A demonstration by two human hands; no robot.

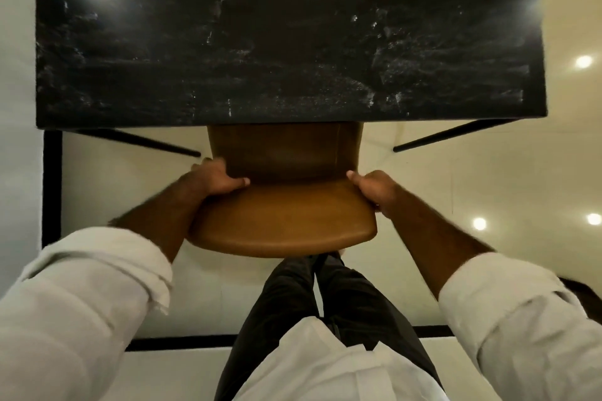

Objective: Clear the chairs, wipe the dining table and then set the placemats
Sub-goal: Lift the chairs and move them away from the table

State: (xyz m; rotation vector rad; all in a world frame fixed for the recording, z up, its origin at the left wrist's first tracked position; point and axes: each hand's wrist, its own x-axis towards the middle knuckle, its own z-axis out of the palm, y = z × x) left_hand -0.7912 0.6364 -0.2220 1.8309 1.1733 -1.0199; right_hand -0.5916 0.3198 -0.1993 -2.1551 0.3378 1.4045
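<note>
A tan leather chair (283,225) stands at the near edge of the black marble dining table (286,42), its seat partly tucked under the tabletop. My left hand (216,177) grips the left side of the chair's curved backrest. My right hand (374,187) grips the right side of the same backrest. I look straight down over the chair back. The tabletop is bare, with pale streaks and light glare on it. No placemats or cloth are in view.
Two slanted black table legs (449,137) show under the near edge on each side of the chair. The glossy cream floor (488,189) reflects ceiling lights at the right. A black border line (52,189) runs along the floor at left and behind my legs.
</note>
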